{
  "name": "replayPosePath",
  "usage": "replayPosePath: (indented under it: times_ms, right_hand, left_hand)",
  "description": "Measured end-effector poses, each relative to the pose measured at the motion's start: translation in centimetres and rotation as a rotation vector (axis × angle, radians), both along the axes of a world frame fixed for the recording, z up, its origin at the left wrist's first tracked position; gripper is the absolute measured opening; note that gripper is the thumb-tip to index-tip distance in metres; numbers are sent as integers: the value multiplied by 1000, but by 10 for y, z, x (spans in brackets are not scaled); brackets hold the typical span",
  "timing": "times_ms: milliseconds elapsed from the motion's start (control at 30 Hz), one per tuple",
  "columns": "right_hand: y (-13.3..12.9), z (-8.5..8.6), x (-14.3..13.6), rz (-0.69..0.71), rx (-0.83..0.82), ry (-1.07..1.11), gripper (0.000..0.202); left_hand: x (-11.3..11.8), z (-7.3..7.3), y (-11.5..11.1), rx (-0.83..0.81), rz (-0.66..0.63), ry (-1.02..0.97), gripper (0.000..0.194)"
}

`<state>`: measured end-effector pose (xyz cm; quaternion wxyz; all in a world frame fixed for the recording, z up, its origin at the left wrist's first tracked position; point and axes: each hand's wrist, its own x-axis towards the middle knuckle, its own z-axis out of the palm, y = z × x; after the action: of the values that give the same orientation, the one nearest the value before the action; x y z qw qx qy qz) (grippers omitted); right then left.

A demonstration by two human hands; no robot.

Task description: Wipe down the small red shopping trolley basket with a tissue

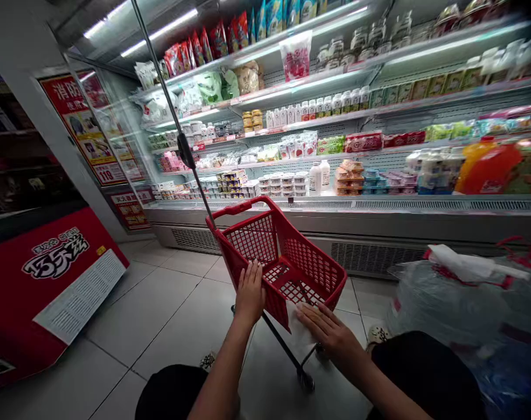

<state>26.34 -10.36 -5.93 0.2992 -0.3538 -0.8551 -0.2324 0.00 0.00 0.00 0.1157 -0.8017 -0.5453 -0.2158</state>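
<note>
Illumination was uneven. White ceiling tubes (159,33) between ten and eleven o'clock and shelf lights (458,42) between twelve and two lit the cooler (318,228), with glare along the strips. Shelving (11,154) at nine o'clock lay in gloom. Floor tiles (160,303) towards eight carried a pale sheen, darkening at six. Wide-angle distortion tilted the periphery. Bottles (510,58) at two o'clock and a plastic-wrapped bundle (449,309) towards four were smeared; the red basket (311,259) appeared reasonably sharp.
</note>
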Motion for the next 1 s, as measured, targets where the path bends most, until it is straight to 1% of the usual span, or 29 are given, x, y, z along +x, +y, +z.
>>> replayPosePath:
  times_ms: [67,133,200,267,333,400,433,500,600,667,700,767,833,867,933,1000]
  right_hand:
    - [5,2,14,71,-20,1,72]
    - [12,3,33,84,-38,11,73]
    - [24,3,57,36,-59,27,73]
    - [35,3,79,-57,-57,58,74]
    - [42,1,89,-138,-51,89,77]
    - [40,-1,79,-183,-47,121,78]
    - [36,-3,67,-193,-45,138,78]
    - [22,-4,33,-184,-48,152,78]
    - [-2,-3,-16,-104,-37,140,75]
    - [-11,-1,-29,-38,-36,103,71]
    - [-11,0,-29,4,-34,78,70]
    - [-3,2,-14,87,-31,32,69]
    - [13,4,13,124,-46,10,69]
    - [22,4,28,109,-57,13,69]
    - [42,4,57,31,-70,51,71]
    - [58,3,77,-46,-68,91,74]
  left_hand:
    - [2,-1,3,-13,7,-33,63]
    - [3,-2,5,-21,4,-68,61]
    - [2,-3,7,-27,-13,-105,59]
    - [2,-5,7,-25,-30,-139,58]
    - [5,-7,7,-24,-29,-176,57]
    - [12,-10,6,-33,3,-222,59]
    - [17,-12,5,-39,30,-249,60]
    - [27,-16,3,-44,92,-313,67]
    - [34,-22,-3,-34,147,-400,78]
    - [29,-25,-5,-49,124,-425,79]
    - [24,-25,-6,-66,102,-424,79]
    - [13,-23,-6,-107,64,-409,79]
    - [3,-21,-6,-133,50,-399,79]
    - [0,-19,-5,-141,48,-399,79]
    - [-3,-16,-4,-154,46,-402,78]
    - [-4,-13,-4,-168,49,-398,75]
